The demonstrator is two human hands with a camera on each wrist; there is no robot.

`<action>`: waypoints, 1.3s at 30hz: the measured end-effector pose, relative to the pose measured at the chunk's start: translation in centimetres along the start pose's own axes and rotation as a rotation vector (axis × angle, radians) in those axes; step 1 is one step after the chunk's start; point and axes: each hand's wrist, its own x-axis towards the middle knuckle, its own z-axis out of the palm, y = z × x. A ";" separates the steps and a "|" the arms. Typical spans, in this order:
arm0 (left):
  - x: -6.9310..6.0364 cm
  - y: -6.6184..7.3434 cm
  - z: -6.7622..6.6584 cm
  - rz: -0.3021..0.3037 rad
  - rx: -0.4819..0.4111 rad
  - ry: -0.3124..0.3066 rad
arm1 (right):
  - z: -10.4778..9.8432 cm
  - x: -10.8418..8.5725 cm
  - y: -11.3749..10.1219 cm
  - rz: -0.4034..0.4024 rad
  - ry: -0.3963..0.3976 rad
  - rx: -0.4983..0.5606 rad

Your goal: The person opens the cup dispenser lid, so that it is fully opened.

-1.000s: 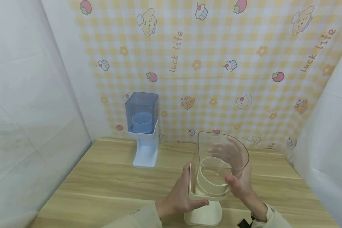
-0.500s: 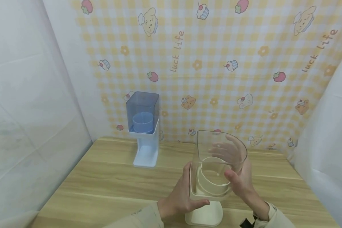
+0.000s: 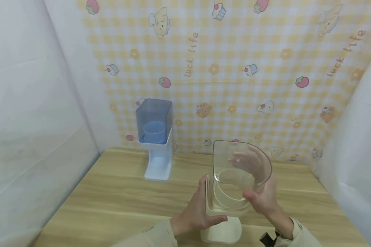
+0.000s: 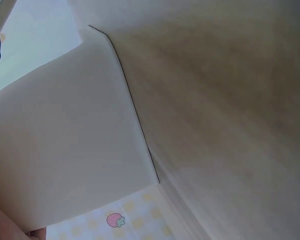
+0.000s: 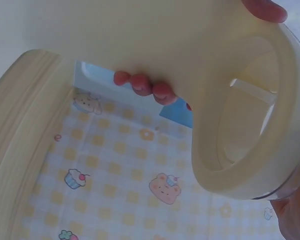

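My left hand [image 3: 193, 211] grips a cream dispenser stand [image 3: 222, 232] from its left side, thumb across the front. In the right wrist view the underside of the stand [image 5: 207, 172] shows a round opening, and left-hand fingers [image 5: 140, 85] curl round its neck. A clear rounded cover [image 3: 225, 156] sits at the top of the stand, slightly offset from its left wall. My right hand [image 3: 264, 195] holds this cover on its right side, thumb in front and fingers behind, visible through the plastic. A cream panel of the stand [image 4: 70, 130] fills much of the left wrist view.
A white-and-blue dispenser [image 3: 159, 164] with a tinted cover stands at the back left of the wooden table [image 3: 111, 199]. Behind it hangs a yellow checked cloth [image 3: 232, 82]. White sheets [image 3: 27, 103] close off both sides.
The clear cover has shifted slightly up and right against the stand, and its lower left corner now shows apart from the stand's wall. My left hand has stayed nearly still.
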 end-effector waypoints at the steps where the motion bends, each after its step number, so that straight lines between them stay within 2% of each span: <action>1: -0.1 0.0 0.0 -0.005 0.013 0.005 | 0.1 0.1 0.0 0.009 0.010 0.014; 5: -0.3 0.1 -0.2 -0.031 0.028 -0.001 | -0.1 0.8 -0.2 0.024 0.088 0.106; 7: -0.4 0.2 -0.2 -0.050 0.030 -0.009 | -0.6 1.3 -0.5 0.035 0.134 0.191; 9: -0.5 0.2 -0.3 -0.065 0.031 -0.008 | -1.4 2.0 -1.0 0.038 0.163 0.231; 13: -0.7 0.2 -0.3 -0.069 0.023 -0.014 | -3.9 2.9 -1.8 0.037 0.200 0.230; 18: -0.5 0.1 -0.3 -0.030 -0.002 -0.036 | -7.4 3.0 -1.8 0.039 0.316 0.214; 21: -0.4 0.1 -0.3 -0.023 -0.007 -0.044 | -9.4 2.5 -1.2 0.057 0.413 0.110; 24: -0.3 0.1 -0.4 -0.021 -0.016 -0.045 | -11.4 1.6 0.0 0.090 0.509 -0.045; 28: -0.3 0.0 -0.4 -0.024 -0.024 -0.040 | -14.2 0.0 1.7 0.168 0.625 -0.234; 30: -0.3 0.0 -0.4 -0.027 -0.029 -0.038 | -15.7 -0.9 2.4 0.227 0.659 -0.368; 35: -0.2 -0.1 -0.2 -0.036 -0.050 -0.049 | -18.8 -3.1 3.5 0.402 0.667 -0.744; 39: -0.1 0.0 -0.1 -0.037 -0.057 -0.046 | -20.1 -4.2 4.2 0.601 0.719 -0.835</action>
